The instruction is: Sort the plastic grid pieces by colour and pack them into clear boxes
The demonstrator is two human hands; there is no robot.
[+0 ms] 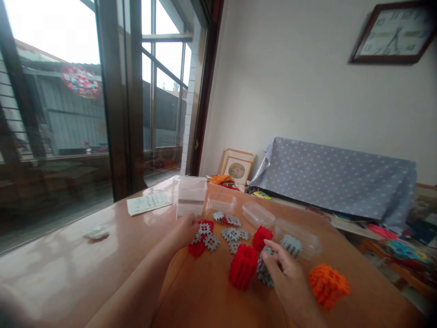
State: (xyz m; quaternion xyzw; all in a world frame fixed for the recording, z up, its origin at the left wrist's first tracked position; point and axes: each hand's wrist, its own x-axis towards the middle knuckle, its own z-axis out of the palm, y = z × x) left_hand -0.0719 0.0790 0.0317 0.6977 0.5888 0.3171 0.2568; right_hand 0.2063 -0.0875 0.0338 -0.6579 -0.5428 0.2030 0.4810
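Note:
My left hand [188, 230] is closed at the left edge of a loose pile of red toothed plastic pieces [197, 248] and grey toothed plastic pieces [211, 242]. Its fingertips are mostly hidden, so what they hold cannot be made out. My right hand [287, 271] has its thumb and curled forefinger on an upright stack of grey toothed pieces [265, 272], partly covering it. Left of that stands a tall red stack [243, 267], with a shorter red stack [262, 237] behind. Another grey stack [291, 245] is beyond my right fingers, and an orange stack [328, 285] stands to the right.
More grey pieces [232, 234] lie loose mid-table. Clear plastic boxes [258, 214] and a whitish container [191, 191] stand behind. A written paper [149, 203] and a small plastic packet [97, 233] lie at left. A dotted cloth [337, 177] covers something beyond the table.

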